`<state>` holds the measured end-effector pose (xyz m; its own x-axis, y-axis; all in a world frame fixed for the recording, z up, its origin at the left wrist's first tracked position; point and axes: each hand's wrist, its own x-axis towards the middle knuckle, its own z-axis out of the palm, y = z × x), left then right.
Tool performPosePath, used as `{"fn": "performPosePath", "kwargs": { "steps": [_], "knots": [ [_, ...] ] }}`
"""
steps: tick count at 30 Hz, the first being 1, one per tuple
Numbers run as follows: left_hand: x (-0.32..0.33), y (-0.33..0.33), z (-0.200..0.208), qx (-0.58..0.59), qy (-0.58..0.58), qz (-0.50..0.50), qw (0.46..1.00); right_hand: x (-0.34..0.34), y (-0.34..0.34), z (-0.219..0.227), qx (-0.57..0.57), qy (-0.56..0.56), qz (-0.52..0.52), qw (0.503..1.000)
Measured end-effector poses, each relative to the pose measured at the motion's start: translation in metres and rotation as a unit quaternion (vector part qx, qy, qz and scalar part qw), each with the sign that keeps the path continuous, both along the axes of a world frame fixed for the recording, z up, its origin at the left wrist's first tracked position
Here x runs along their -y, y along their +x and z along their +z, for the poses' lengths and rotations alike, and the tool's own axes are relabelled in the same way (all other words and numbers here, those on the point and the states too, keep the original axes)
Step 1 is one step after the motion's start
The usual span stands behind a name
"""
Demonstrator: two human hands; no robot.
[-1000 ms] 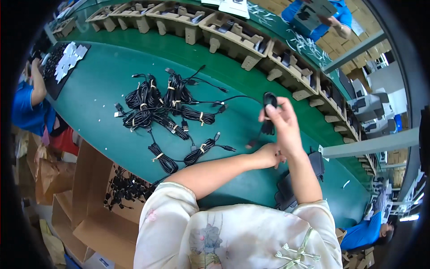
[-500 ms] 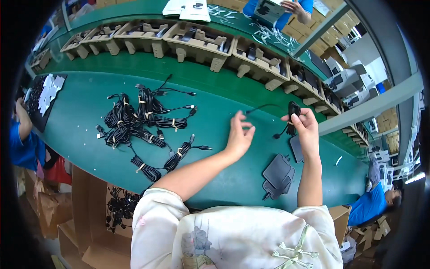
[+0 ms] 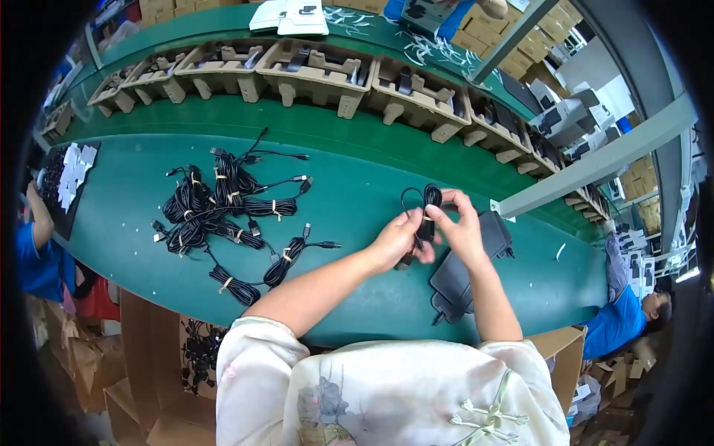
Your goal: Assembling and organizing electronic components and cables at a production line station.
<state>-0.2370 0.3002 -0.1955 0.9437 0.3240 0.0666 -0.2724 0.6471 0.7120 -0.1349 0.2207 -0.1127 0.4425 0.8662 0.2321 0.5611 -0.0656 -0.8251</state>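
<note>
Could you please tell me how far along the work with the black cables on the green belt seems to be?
Done, it seems: two flat black adapters lie by the right hand. In hand: both hands, left hand included, hold one coiled black cable above the green belt. Left: a pile of tied cable bundles waits to the left, so much likely remains.

The surface (image 3: 357, 193) is deep green. The cable (image 3: 425, 208), the pile of cables (image 3: 223, 204) and the flat pad (image 3: 455, 279) are black. The trays (image 3: 316, 70) are tan cardboard. The blouse (image 3: 387, 394) is cream with a floral print.
</note>
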Motion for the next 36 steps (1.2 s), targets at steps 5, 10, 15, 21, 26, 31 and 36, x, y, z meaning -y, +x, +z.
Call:
{"fn": "performPosePath", "kwargs": {
  "steps": [5,10,15,21,26,31,36],
  "knots": [
    [-0.013,-0.002,0.005,-0.018,0.013,-0.061,0.998,0.007,-0.002,0.008,0.454,0.150,0.018,0.878],
    [-0.024,-0.009,0.010,-0.128,0.147,-0.167,0.966,0.021,-0.014,0.035,0.564,0.027,0.176,0.807],
    [-0.013,-0.005,0.002,-0.102,0.154,-0.240,0.953,0.031,0.002,0.013,0.486,-0.114,0.235,0.834],
    [-0.018,-0.008,0.005,-0.104,0.135,-0.136,0.976,0.027,0.026,0.024,0.428,-0.092,0.223,0.871],
    [-0.029,-0.003,-0.009,-0.067,0.022,-0.061,0.996,-0.003,0.090,0.056,0.444,-0.011,-0.004,0.896],
    [-0.031,0.000,-0.018,-0.060,0.044,-0.093,0.993,-0.058,0.168,0.109,0.343,-0.063,-0.249,0.903],
    [-0.033,-0.001,-0.020,-0.054,0.044,-0.099,0.993,-0.111,0.248,0.117,0.307,-0.170,-0.275,0.895]
  ]
}}
